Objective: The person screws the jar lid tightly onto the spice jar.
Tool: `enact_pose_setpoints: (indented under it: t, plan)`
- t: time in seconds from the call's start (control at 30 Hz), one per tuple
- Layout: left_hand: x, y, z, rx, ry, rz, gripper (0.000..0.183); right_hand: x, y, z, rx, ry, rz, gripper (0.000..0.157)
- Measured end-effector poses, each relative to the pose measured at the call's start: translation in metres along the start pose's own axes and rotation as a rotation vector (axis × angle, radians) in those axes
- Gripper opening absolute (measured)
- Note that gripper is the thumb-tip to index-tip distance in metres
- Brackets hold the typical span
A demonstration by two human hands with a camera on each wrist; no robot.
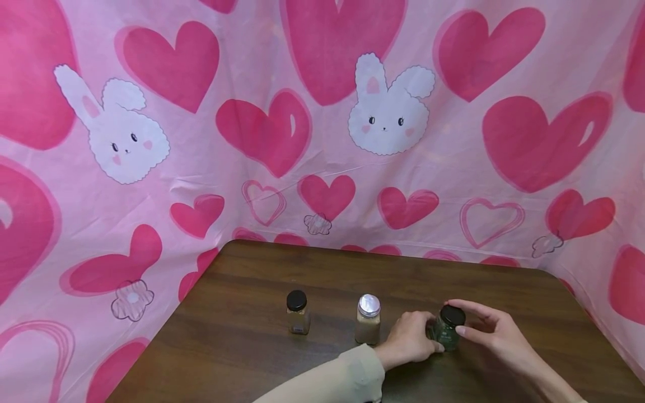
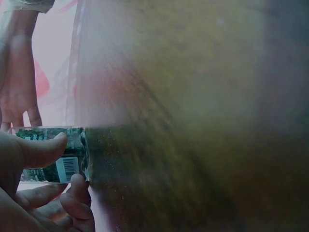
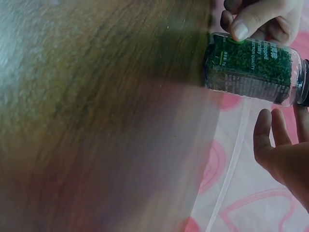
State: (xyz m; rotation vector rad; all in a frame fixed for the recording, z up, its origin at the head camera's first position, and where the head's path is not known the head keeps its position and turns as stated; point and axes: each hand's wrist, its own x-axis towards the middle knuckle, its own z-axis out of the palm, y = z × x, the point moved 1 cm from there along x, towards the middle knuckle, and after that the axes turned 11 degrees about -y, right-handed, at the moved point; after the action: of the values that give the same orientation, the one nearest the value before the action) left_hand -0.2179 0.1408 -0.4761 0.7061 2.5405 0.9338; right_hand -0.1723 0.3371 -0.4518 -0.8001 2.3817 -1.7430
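Note:
A clear jar of chopped parsley [image 3: 251,67] with a black lid [image 1: 453,315] stands upright on the table at the right. My left hand [image 1: 410,337] holds the jar from its left side, thumb across the label with the barcode in the left wrist view. My right hand [image 1: 499,333] is at the lid from the right, thumb and forefinger spread on either side of it. In the right wrist view that hand's fingers [image 3: 263,125] are fairly straight, with fingertips right by the lid.
Left of my left hand stands a jar of beige powder [image 1: 368,327] with a silvery top. Farther left is a small jar with a black lid [image 1: 297,300]. The dark wooden table [image 1: 242,358] meets a pink heart-patterned cloth [image 1: 322,145] at its back and sides.

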Motion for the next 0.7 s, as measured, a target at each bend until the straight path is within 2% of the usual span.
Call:
enact_pose_setpoints:
  t: [0.37,0.7]
  plan:
    - [0.0013,-0.0010,-0.0001,0.024,0.017,-0.003,0.045,-0.0013,-0.0016,0.0043,-0.103,0.089,0.049,0.042]
    - [-0.0004,0.0002,-0.0010,0.014,0.011,0.004,0.044,-0.0020,-0.0035,0.0046,-0.190,0.156,0.156,0.040]
